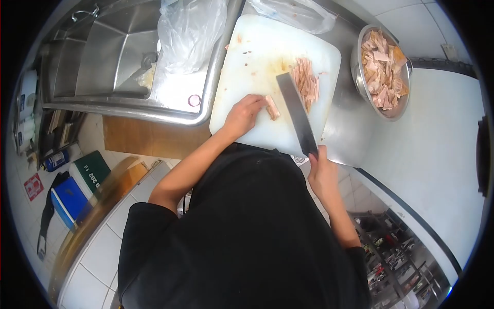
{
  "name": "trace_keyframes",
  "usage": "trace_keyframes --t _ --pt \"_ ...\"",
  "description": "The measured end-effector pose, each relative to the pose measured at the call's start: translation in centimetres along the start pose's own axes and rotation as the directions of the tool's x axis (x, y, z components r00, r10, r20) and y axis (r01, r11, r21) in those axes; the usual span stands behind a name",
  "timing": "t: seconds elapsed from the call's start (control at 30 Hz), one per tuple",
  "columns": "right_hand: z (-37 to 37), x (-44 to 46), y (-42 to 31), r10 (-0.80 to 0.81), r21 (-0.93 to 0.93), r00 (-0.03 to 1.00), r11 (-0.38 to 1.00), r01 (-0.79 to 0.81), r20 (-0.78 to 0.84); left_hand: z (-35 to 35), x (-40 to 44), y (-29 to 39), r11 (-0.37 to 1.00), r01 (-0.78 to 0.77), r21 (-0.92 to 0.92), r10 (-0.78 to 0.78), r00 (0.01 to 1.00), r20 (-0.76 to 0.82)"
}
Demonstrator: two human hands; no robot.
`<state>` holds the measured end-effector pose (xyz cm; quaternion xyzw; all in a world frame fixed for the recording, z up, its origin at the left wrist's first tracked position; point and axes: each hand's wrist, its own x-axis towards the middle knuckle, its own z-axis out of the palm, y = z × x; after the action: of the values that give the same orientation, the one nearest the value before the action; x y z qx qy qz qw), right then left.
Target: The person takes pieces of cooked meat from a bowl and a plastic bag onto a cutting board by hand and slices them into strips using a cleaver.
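On a white cutting board (244,56) lies a small piece of cooked meat (272,108), its left side against the fingertips of my left hand (244,115). Those fingers are bent together and hold the piece on the board. My right hand (324,177) is wrapped around the handle of a wide-bladed knife (295,105), and the handle is mostly hidden. The blade slants up and left across the board, to the right of the held piece and apart from it. Just beyond the blade sits a pile of thin meat strips (307,80).
A steel bowl (356,72) of meat pieces stands at the right. Left of the board is a steel sink (105,67) with a clear plastic bag (190,38) at its edge. Another plastic bag (303,13) lies behind the board. A white surface (437,134) extends at the right.
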<state>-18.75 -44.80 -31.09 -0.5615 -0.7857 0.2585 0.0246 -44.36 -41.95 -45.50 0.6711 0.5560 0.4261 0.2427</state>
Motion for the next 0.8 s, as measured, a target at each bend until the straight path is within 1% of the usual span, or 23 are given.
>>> trace_keyframes --t 0.03,0.07,0.1,0.13,0.17,0.2,0.23,0.27,0.33,0.37,0.4,0.43,0.47,0.53,0.57,0.63,0.67,0.73,0.8 --pt "-0.1 -0.4 -0.3 0.003 0.076 0.997 0.997 0.003 -0.072 -0.1 -0.2 0.1 1.000 0.007 0.000 -0.007 1.000 -0.001" --pt "0.3 -0.5 -0.4 0.002 0.076 0.998 0.997 0.003 -0.067 -0.2 -0.3 0.3 0.999 0.029 -0.023 -0.030 0.998 -0.047" --pt "1.0 -0.6 -0.3 0.024 0.017 0.998 1.000 -0.023 -0.053 -0.3 -0.3 0.4 0.998 0.048 -0.048 -0.052 0.994 -0.092" --pt "1.7 -0.6 0.0 0.048 -0.042 0.998 0.998 -0.049 -0.043 -0.7 -0.2 0.6 0.998 0.048 -0.047 -0.053 0.995 -0.091" --pt "3.0 0.0 0.9 0.050 -0.041 0.998 0.998 -0.052 -0.043 -1.1 -0.1 0.8 0.996 0.072 -0.045 -0.077 0.990 -0.122" --pt "4.7 0.9 2.1 0.031 -0.067 0.999 0.997 -0.029 0.024 -1.3 -0.2 0.9 0.995 0.093 -0.045 -0.099 0.984 -0.151" --pt "5.1 1.4 2.3 0.019 -0.091 0.996 0.996 -0.011 0.087 -1.5 -0.4 1.1 0.995 0.088 -0.049 -0.094 0.985 -0.141" --pt "4.5 2.2 2.8 0.004 -0.094 0.997 0.996 0.003 0.074 -1.7 0.1 0.9 0.995 0.087 -0.041 -0.093 0.981 -0.169" --pt "2.1 2.0 1.7 0.012 -0.123 0.990 0.992 0.006 0.144 -2.1 -0.3 1.1 0.994 0.100 -0.038 -0.105 0.979 -0.173" --pt "1.4 2.1 1.4 0.004 -0.125 0.990 0.992 0.014 0.141 -2.4 0.0 1.1 0.994 0.105 -0.022 -0.107 0.972 -0.210" --pt "0.8 1.9 1.2 -0.011 -0.068 0.996 0.998 0.018 0.092 -2.6 0.3 1.1 0.994 0.113 -0.006 -0.111 0.963 -0.246" --pt "0.3 1.3 1.0 -0.019 -0.010 0.999 1.000 0.020 0.050 -2.7 0.1 1.2 0.993 0.122 -0.007 -0.119 0.961 -0.248" --pt "-0.1 0.9 0.6 -0.024 -0.010 0.998 1.000 0.025 0.057 -3.0 0.1 1.2 0.990 0.144 -0.009 -0.141 0.953 -0.267" --pt "-0.3 0.3 -0.2 -0.037 0.056 0.998 0.998 0.041 -0.058 -3.2 -0.1 1.1 0.985 0.171 -0.011 -0.167 0.945 -0.282" --pt "0.9 0.5 0.1 -0.038 0.057 0.998 0.998 0.041 -0.056 -3.3 -0.2 0.9 0.985 0.170 0.003 -0.162 0.942 -0.293" --pt "3.8 1.1 1.1 0.023 -0.063 0.994 0.998 -0.016 0.109 -3.4 -0.3 0.9 0.986 0.169 0.014 -0.157 0.941 -0.300" --pt "4.0 1.0 1.4 0.027 -0.064 0.994 0.998 -0.020 0.109 -3.4 -0.4 0.9 0.985 0.170 0.021 -0.156 0.940 -0.304" --pt "3.8 2.2 1.3 0.010 -0.122 0.985 0.993 0.011 0.171 -3.9 0.4 0.3 0.986 0.161 0.037 -0.140 0.935 -0.325" --pt "2.7 2.1 0.9 0.015 -0.104 0.984 0.995 0.004 0.178 -4.2 -0.5 0.1 0.988 0.147 0.049 -0.125 0.941 -0.314"
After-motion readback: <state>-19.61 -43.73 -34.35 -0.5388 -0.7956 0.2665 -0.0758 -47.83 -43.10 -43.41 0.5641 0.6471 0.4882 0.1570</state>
